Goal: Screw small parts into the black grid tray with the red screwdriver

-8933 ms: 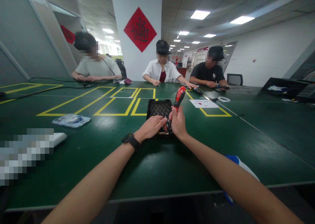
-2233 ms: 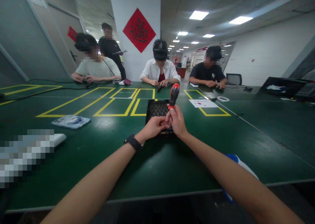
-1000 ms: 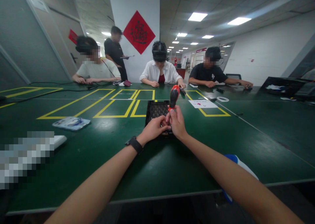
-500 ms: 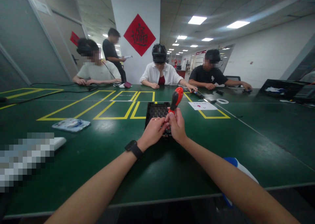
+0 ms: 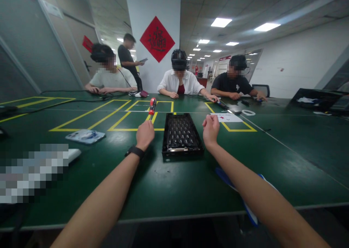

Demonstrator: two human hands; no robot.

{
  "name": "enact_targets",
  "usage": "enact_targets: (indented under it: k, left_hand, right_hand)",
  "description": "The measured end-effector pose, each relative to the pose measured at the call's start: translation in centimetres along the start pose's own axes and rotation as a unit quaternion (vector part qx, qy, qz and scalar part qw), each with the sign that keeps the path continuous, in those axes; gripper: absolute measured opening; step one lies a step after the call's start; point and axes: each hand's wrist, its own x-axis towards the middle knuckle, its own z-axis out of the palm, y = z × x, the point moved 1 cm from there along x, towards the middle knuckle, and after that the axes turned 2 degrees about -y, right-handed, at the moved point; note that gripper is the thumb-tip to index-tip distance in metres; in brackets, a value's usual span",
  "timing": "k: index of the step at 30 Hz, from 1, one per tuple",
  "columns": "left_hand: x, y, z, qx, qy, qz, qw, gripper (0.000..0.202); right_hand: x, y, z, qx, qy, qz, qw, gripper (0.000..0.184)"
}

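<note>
Red-black screwdriver (image 5: 153, 106) in the left fingers (image 5: 145, 130)

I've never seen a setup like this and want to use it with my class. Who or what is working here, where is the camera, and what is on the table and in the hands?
No machine is at work: these are a person's two bare hands. Every picture comes from one camera worn on that person's head, looking forward and down. The left hand grips a red-and-black screwdriver. The right hand is closed; whether it holds anything small is hidden. Between them, a black tray rests on the green table, which also has yellow lines, a paper sheet and a white ring. Across the table sit three other people.
</note>
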Motion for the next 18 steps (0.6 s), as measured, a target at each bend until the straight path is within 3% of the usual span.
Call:
enact_targets:
  k: [3,4,10,18]
  left_hand:
    - [0.4,-1.4,1.5,0.036,-0.06,-0.028,0.997,0.045]
    - [0.3,-1.3,2.0,0.045,-0.07,-0.021,0.996,0.045]
    - [-1.0,0.2,3.3,0.099,-0.08,0.004,0.992,0.044]
    - [-1.0,0.2,3.9,0.14,-0.093,0.043,0.985,0.032]
  right_hand:
    - [1.5,3.0,-0.9,-0.187,-0.004,0.057,0.981,0.032]
    - [1.7,3.9,-1.2,-0.206,-0.011,0.075,0.976,0.032]
    - [2.0,7.7,-2.0,-0.241,-0.027,0.12,0.963,0.03]
    - [1.4,8.0,-0.6,-0.241,-0.042,0.077,0.966,0.029]
